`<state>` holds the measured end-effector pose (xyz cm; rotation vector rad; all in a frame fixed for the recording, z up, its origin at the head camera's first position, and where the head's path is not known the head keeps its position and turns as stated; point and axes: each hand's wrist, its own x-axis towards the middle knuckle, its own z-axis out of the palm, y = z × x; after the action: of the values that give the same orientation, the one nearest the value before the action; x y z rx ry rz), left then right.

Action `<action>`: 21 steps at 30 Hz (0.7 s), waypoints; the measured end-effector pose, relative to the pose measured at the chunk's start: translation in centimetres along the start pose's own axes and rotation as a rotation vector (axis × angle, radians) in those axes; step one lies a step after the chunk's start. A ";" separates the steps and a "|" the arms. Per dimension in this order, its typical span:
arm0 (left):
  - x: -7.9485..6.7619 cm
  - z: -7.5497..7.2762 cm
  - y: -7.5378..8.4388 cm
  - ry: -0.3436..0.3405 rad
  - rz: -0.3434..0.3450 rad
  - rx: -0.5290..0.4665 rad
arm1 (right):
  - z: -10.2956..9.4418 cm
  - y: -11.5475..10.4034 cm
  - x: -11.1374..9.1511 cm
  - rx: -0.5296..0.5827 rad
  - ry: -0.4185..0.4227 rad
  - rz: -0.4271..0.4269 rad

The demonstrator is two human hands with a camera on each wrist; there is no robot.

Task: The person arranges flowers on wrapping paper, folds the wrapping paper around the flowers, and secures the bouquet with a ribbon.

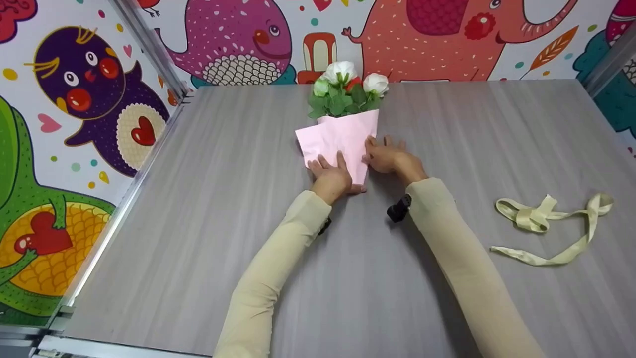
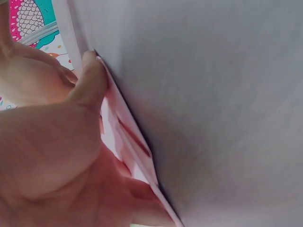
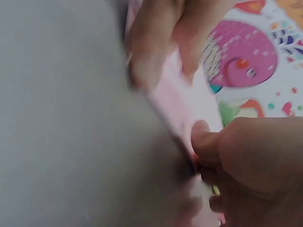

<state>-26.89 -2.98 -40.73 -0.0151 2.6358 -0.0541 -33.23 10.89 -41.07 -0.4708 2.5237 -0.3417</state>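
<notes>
Head view: at left, the table (image 1: 164, 223) is bordered by a metal rail (image 1: 99, 251), wide room being left before the left hand (image 1: 332, 179). By its straight fingers (image 1: 342, 160), the pink paper (image 1: 348, 139) around the flowers (image 1: 343, 97) is pressed; the paper's right edge is pinched by the right hand (image 1: 390, 157). Both arms (image 1: 258, 278) are stretched forward. Farther right, a ribbon (image 1: 531, 221) is laid.

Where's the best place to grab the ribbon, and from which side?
Probably pinch the ribbon at its free end, coming from the left: that end points left and lies apart from the loops, which could tangle. It looks thin and flat on the table, so lifting an edge first may help. The right hand is nearer, but holds the paper.
</notes>
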 end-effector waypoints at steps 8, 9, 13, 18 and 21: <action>0.0 0.0 0.5 -0.036 -0.051 -0.008 | -1.0 1.1 1.5 -0.042 0.041 0.081; -0.1 -0.1 0.5 -0.041 -0.059 -0.011 | -1.2 1.2 1.6 -0.043 0.050 0.093; 0.0 -0.5 0.6 -0.066 -0.087 -0.009 | -1.8 1.0 2.2 -0.080 0.075 0.127; 0.1 -0.7 0.7 -0.067 -0.098 -0.002 | -2.4 0.7 2.9 -0.167 0.143 0.141; 0.2 -0.6 0.6 -0.062 -0.101 -0.018 | -2.6 0.6 3.4 -0.201 0.169 0.140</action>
<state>-27.39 -2.38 -40.31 -0.1531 2.5717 -0.0633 -37.51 10.48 -40.71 -0.3503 2.7528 -0.0771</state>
